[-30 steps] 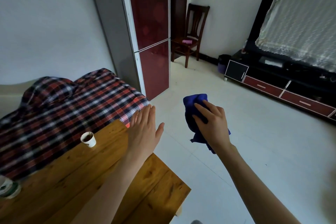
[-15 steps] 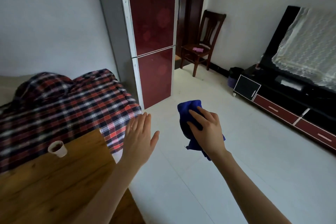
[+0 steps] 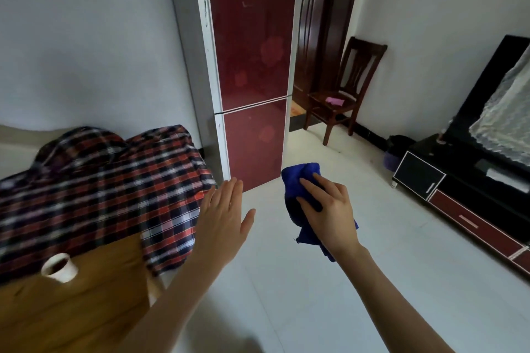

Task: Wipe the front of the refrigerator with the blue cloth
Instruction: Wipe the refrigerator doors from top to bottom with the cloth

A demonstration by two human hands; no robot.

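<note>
The refrigerator (image 3: 252, 46) stands ahead, tall, with two glossy dark red doors and a grey side. My right hand (image 3: 329, 215) grips the bunched blue cloth (image 3: 298, 180) in front of me, below the fridge's lower door and apart from it. My left hand (image 3: 220, 221) is held out flat beside it, fingers straight and together, holding nothing.
A wooden table (image 3: 71, 295) with a small paper cup (image 3: 58, 268) is at my lower left, beside a plaid-covered seat (image 3: 100, 180). A dark wooden chair (image 3: 344, 89) stands by the doorway right of the fridge. A black TV cabinet (image 3: 464, 195) runs along the right wall.
The view has moved closer to the refrigerator and tilted up. The table has slid toward the lower left. Both hands keep their pose, the right still holding the cloth.
</note>
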